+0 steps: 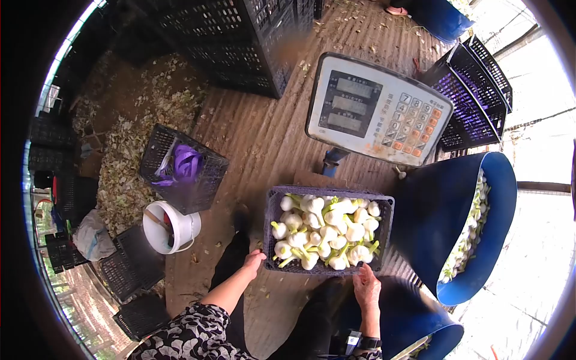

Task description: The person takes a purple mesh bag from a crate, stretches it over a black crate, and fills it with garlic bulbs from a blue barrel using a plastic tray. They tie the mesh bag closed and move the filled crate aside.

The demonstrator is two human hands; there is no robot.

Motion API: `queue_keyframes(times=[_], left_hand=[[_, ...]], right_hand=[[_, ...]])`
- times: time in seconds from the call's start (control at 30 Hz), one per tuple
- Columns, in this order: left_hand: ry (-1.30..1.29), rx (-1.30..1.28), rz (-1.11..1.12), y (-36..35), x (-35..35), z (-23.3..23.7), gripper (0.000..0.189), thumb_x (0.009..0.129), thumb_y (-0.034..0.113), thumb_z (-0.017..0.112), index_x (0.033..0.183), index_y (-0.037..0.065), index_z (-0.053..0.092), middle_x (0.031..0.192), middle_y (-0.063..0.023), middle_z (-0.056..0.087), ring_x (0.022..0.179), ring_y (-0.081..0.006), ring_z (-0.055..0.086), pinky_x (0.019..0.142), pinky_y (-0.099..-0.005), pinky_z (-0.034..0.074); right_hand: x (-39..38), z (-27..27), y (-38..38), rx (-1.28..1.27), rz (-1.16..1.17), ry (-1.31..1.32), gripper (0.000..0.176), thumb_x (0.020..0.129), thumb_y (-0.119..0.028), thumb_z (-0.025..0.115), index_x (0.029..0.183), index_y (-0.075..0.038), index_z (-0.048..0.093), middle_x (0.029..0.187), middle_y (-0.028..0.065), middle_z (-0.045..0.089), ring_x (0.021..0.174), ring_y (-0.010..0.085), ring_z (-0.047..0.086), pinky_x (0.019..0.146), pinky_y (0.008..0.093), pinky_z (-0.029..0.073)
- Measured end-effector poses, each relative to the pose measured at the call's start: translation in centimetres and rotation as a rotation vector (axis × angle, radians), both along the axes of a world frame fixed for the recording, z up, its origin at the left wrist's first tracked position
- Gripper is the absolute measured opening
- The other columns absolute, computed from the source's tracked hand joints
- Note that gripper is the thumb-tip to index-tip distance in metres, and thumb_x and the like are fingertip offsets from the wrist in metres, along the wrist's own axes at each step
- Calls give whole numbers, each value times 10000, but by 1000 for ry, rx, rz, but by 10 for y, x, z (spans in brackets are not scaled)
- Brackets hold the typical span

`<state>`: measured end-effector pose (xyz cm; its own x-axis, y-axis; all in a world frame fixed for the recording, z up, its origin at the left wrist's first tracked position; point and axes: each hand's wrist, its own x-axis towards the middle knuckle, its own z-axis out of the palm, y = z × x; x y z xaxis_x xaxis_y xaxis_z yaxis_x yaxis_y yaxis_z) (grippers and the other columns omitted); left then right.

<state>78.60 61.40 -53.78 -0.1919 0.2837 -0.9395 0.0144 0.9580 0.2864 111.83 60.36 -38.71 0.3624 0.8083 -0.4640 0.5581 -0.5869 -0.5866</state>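
A black plastic crate (390, 231) full of white garlic bulbs (327, 231) with short green stems sits at the centre, just below a scale's display. My left hand (254, 261) is at the crate's near left corner, its fingers closed on the rim. At the near edge, toward the right, my right hand (365, 281) touches the crate with fingertips at the rim; part of its grip is hidden. The scale display (379, 109), with number keys and three dark windows, stands beyond the crate on a blue post (332, 163).
Blue barrels (429, 210) holding garlic stand at the right. Tall stacked black crates (231, 48) rise at the top. Toward the left are a crate with purple straps (187, 163), a white bucket (191, 227) and scattered peelings (129, 162). A person's foot (396, 11) shows at the top.
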Motion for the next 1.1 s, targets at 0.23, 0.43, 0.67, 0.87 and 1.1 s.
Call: queue_keyframes(times=[0.23,0.43,0.67,0.87,1.1], left_hand=[[40,149,-61,25,4,34,591,621,160,589,1164,-19,444,1200,-169,448,1107,-246,438,933,-311,342],[366,311,-568,87,-6,68,475,628,242,587,1044,20,535,1127,-155,459,1005,-271,485,873,-328,388],[634,466,-547,74,0,47,469,642,247,592,1053,34,516,1149,-132,412,1060,-275,432,898,-346,358],[845,159,-923,19,23,98,532,730,392,499,1164,89,453,1274,-149,316,1214,-274,264,1009,-504,110],[956,60,-1217,15,20,106,492,771,433,429,1139,113,495,1275,-140,330,1209,-285,269,990,-563,33]], right_hand=[[39,36,4,-49,-30,-84,404,696,-113,612,1070,5,516,897,153,612,758,225,606,708,294,478],[78,50,-33,-50,-330,8,428,695,-83,601,1103,2,502,893,148,615,769,187,605,715,284,479],[172,-41,51,68,-45,-46,452,708,-71,585,1135,3,460,933,176,601,811,234,604,736,299,472],[207,-58,93,-19,88,-10,474,699,-76,583,1156,-40,466,969,162,596,809,232,595,738,307,473],[226,-113,127,45,98,13,484,716,-99,582,1174,-28,443,1014,194,569,883,267,584,760,316,465]])
